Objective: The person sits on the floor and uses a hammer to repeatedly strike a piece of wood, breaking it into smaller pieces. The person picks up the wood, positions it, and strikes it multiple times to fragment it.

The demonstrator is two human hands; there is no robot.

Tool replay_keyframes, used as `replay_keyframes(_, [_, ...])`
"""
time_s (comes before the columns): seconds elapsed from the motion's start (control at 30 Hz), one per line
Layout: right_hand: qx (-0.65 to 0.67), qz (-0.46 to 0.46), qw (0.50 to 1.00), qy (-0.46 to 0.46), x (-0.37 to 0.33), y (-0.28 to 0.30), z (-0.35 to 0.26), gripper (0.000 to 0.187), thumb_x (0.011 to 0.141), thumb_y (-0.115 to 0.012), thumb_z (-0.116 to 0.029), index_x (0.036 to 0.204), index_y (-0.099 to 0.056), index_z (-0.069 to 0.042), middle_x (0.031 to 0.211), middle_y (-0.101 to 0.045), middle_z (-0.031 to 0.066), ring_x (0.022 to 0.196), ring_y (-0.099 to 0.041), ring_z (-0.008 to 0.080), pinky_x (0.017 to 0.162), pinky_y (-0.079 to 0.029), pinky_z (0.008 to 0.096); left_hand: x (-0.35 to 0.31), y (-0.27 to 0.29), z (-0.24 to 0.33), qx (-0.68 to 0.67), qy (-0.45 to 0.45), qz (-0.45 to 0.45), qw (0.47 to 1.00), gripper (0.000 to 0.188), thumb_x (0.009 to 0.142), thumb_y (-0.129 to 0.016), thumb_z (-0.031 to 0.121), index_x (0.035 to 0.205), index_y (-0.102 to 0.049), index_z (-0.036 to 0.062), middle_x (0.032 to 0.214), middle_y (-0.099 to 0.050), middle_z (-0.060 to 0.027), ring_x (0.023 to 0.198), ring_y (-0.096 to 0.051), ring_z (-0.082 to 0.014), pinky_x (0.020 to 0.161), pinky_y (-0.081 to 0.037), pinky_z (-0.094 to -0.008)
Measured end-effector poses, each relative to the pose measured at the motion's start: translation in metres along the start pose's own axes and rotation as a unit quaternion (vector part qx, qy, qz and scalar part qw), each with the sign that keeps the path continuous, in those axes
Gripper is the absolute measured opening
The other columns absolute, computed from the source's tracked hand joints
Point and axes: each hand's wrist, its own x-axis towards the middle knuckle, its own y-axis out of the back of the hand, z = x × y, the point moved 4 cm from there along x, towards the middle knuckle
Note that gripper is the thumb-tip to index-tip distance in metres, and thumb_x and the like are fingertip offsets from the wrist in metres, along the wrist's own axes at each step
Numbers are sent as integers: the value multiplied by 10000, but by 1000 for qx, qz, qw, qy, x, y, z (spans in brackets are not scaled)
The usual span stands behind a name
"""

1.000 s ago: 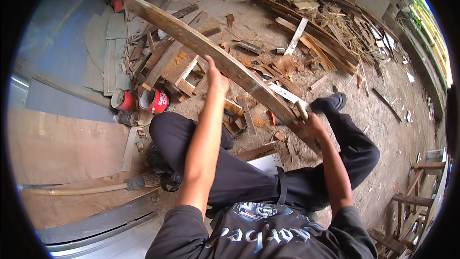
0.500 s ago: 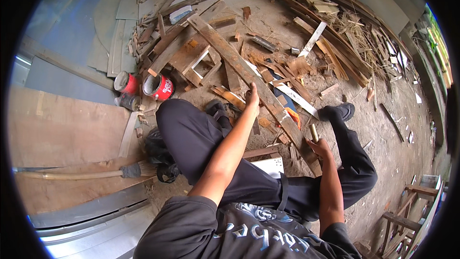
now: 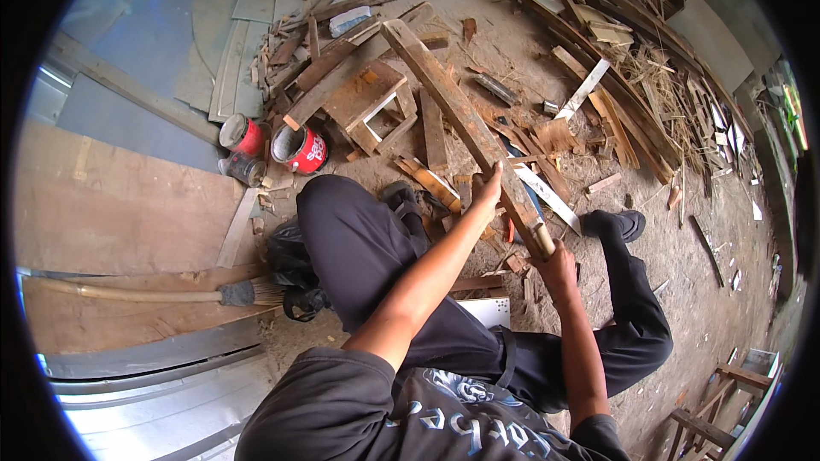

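Note:
A long, worn brown plank (image 3: 453,111) slants from the far middle down toward my right hand. My left hand (image 3: 488,188) is closed on the plank's left edge, nearer its close end. In my right hand (image 3: 558,273) is a short light-wood handle (image 3: 543,241), closed in my fingers, its tip over the near end of the plank. Whatever the handle belongs to is hidden, and I cannot tell whether the right hand also grips the plank. Under the plank, a white strip (image 3: 551,196) lies among scrap wood on the floor.
Red paint cans (image 3: 245,138) stand to the left, near a small wooden box frame (image 3: 363,98). A broom (image 3: 137,294) lies at the lower left. Piled planks (image 3: 606,85) and splinters spread along the right. My shoe (image 3: 630,224) rests right of the plank.
The plank has swung to a steeper slant, its far end moving right. My left hand has moved right with it. My right hand has come left, bringing the handle over the plank.

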Motion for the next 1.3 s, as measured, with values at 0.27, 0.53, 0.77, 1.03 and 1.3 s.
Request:
replay_keyframes(0.27, [6, -266, 959, -95, -24, 9, 78, 691, 606, -905, -573, 906, -738, 27, 810, -732, 183, 730, -715, 295, 677, -546, 427, -22, 28, -3, 109, 60, -133, 983, 1247, 711, -549, 903, 1564, -221, 56, 1557, -341, -221, 1404, -387, -337, 1062, -374, -613])
replay_keyframes(0.53, [-54, -340, 925, -159, -74, -1, 127, 863, 572, -868, -678, 987, -729, 65, 936, -742, 200, 865, -726, 303, 758, -550, 422, 38, 34, -31, 8, 140, -132, 981, 1152, 755, -644, 808, 1614, -176, 198, 1673, -148, -156, 1537, -156, -344, 1146, -230, -666])
replay_keyframes(0.77, [-50, -238, 959, -143, -89, -12, 118, 561, 701, -873, -486, 893, -735, 23, 794, -709, 247, 762, -723, 363, 695, -544, 459, 53, -32, -114, 168, 221, -109, 954, 988, 745, -833, 571, 1512, -418, 106, 1563, -404, -183, 1423, -410, -352, 1110, -353, -601])
replay_keyframes(1.03, [88, -107, 984, -113, -66, 10, 55, 347, 889, -749, -318, 980, -731, 16, 749, -698, 197, 683, -700, 276, 632, -525, 412, 62, -36, -83, 330, 124, -13, 936, 1003, 743, -791, 642, 1424, -491, -29, 1462, -494, -237, 1293, -545, -362, 918, -546, -549])
replay_keyframes(1.3, [218, -6, 973, -78, -34, 16, 15, 263, 972, -663, -224, 1067, -722, 14, 727, -681, 72, 661, -642, 126, 614, -509, 313, 81, -37, -69, 366, -7, 30, 930, 1003, 694, -805, 631, 1363, -512, -57, 1397, -544, -277, 1288, -555, -380, 1038, -480, -463])
